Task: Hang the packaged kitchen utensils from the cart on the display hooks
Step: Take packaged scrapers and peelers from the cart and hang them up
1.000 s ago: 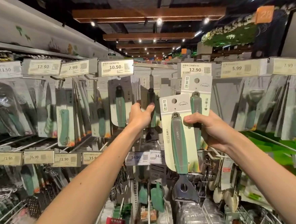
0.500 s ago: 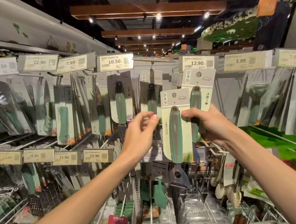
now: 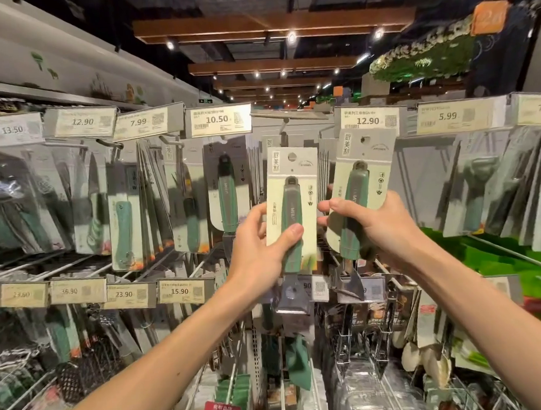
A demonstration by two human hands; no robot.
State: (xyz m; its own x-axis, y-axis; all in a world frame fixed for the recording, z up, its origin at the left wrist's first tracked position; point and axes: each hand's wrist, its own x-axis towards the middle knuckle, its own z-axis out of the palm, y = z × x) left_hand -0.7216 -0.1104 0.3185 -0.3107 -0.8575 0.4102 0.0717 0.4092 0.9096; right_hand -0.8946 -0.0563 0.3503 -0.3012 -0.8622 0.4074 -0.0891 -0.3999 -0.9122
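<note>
Two carded peelers with green and grey handles are held up before the display. My left hand (image 3: 259, 253) grips the left packaged peeler (image 3: 291, 203) by its handle, thumb across the front. My right hand (image 3: 373, 226) grips the right packaged peeler (image 3: 357, 186) low on its card. Both cards show a hang hole at the top. A display hook (image 3: 284, 125) juts out just above and behind the left card, under no price tag. The cart is out of view.
Rows of hooks hold packaged knives and utensils to the left (image 3: 126, 215) and right (image 3: 486, 189), each under a price tag such as 10.50 (image 3: 218, 120) and 12.90 (image 3: 367, 121). Lower rows of hooks and tags (image 3: 179, 291) stick out toward me.
My left hand left the hanging packages and took the front peeler from my right hand. Each hand now holds one card, and the two cards have moved apart.
</note>
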